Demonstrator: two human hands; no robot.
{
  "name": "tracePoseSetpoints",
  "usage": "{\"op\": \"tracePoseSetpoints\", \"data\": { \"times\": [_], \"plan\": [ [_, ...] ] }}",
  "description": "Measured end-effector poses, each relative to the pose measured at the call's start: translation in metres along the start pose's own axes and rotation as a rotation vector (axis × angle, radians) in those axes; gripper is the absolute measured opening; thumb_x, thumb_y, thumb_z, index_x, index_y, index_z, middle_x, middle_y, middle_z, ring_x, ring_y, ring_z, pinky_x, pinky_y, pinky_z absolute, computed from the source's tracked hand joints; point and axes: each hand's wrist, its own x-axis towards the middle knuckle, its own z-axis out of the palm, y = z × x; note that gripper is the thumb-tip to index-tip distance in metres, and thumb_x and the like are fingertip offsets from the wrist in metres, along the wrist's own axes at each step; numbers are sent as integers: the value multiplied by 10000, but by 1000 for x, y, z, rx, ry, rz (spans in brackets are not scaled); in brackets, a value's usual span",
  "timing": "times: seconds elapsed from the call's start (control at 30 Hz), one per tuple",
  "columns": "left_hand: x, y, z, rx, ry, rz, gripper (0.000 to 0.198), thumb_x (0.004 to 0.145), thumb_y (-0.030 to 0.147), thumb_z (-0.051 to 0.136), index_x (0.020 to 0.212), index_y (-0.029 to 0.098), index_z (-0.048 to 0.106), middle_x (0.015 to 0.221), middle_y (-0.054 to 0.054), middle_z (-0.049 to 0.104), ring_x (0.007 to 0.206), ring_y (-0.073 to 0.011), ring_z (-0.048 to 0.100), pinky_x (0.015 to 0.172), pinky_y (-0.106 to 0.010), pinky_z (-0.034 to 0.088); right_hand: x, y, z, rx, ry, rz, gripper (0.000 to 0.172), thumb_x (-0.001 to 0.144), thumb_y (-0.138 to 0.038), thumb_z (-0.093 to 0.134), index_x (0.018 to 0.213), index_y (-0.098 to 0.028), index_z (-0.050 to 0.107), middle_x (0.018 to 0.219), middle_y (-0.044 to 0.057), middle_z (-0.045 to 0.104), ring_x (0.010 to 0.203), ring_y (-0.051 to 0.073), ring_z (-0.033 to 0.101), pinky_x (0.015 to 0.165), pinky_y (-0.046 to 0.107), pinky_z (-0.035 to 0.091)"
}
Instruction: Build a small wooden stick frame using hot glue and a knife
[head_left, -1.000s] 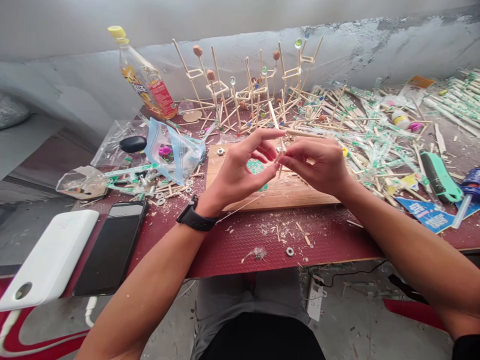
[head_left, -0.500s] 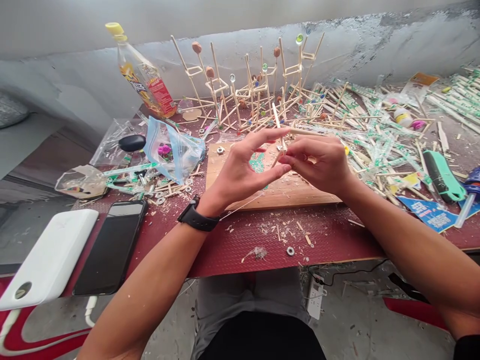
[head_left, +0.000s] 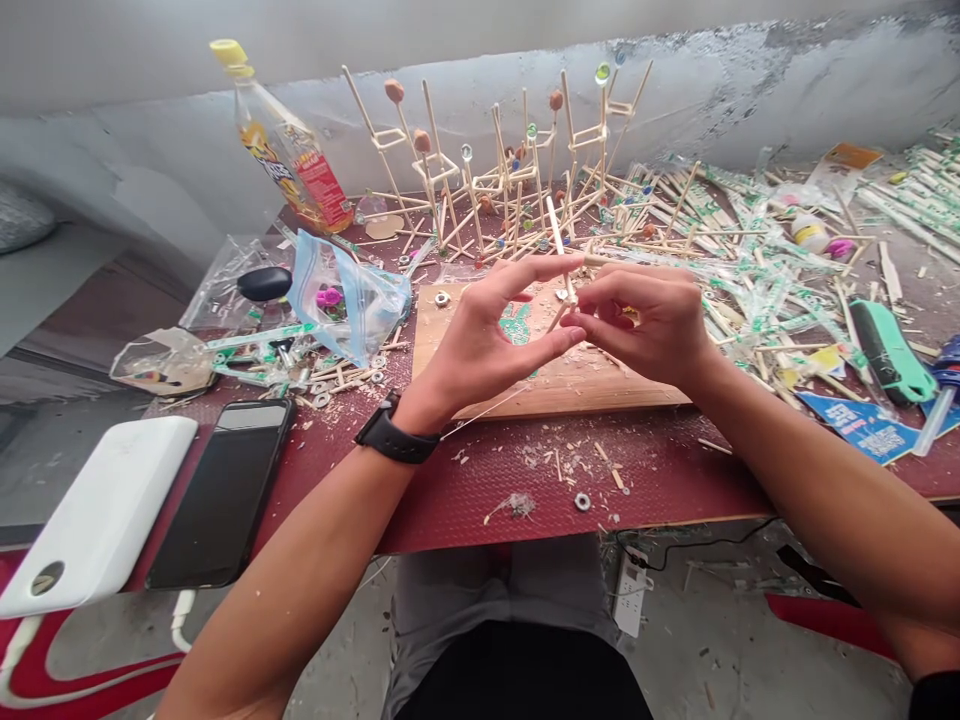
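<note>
Right grip closed, thumb and fingertips pinched at the lower end of a pale stick piece; left grip spread into a wide C, with its open side turned toward that pinch. We see the left index fingertip at the side of the piece and the left thumb just below the pinch, but we cannot tell whether either presses on the wood.

The piece is held between the two hands, above the wooden board on the table. Its long axis runs from the pinch away from the person, leaning slightly left, its free end toward the standing stick frames. We take the key relation to be at the pinch: here the piece lies immediately left of the right hand, the nearer of the two, and to the right of the left palm. A short stick slants from the same place down and left, into the gap of the C. Another stick extends rightward from the left index fingertip, along the far side of the right hand; its far end is unclear to us.
</note>
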Motion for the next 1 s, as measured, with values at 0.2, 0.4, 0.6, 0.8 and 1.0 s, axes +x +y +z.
{"op": "tracePoseSetpoints", "data": {
  "times": [0.2, 0.4, 0.6, 0.8, 1.0],
  "plan": [
    [0, -3, 0, -61, -15, -12, 552, 1009, 553, 812, 1518, 393, 671, 1533, -30, 760, 1384, -296, 749, 1039, -502, 721, 0, 0, 1, -4, 24, -57, 205, 997, -376, 769, 807, -309, 731, 692, -10, 703, 556, 159, 515, 587, 386, 445],
    [0, 0, 1, -73, -6, -48, 554, 1046, 600, 758, 1548, 412, 619, 1580, -15, 726, 1409, -303, 737, 1033, -507, 730, -1, 0, 3, 92, 82, -183, 167, 974, -219, 828, 854, -280, 730, 705, -36, 675, 581, 130, 542, 588, 335, 437],
    [1, 3, -1, -89, 19, -1, 445, 1078, 474, 755, 1496, 357, 658, 1517, -3, 761, 1396, -240, 734, 1042, -386, 713, -2, 0, 2, 54, -2, -54, 309, 1037, -513, 807, 822, -303, 735, 663, -18, 646, 584, 167, 527, 643, 379, 465],
    [1, -1, 0, -29, 14, -35, 448, 1101, 574, 676, 1486, 346, 656, 1518, -28, 761, 1428, -278, 730, 1050, -458, 722, 0, -3, 2, 51, 32, -82, 329, 1040, -540, 789, 831, -293, 734, 606, -45, 571, 526, 140, 451, 579, 356, 427],
    [1, -8, 0, -14, 28, -7, 455, 1085, 565, 709, 1475, 333, 670, 1485, -3, 785, 1359, -230, 757, 999, -356, 732, 0, -5, 1, -13, -23, 7, 381, 1014, -651, 782, 828, -321, 738, 598, -34, 562, 532, 162, 452, 577, 383, 425]
  ]
}}
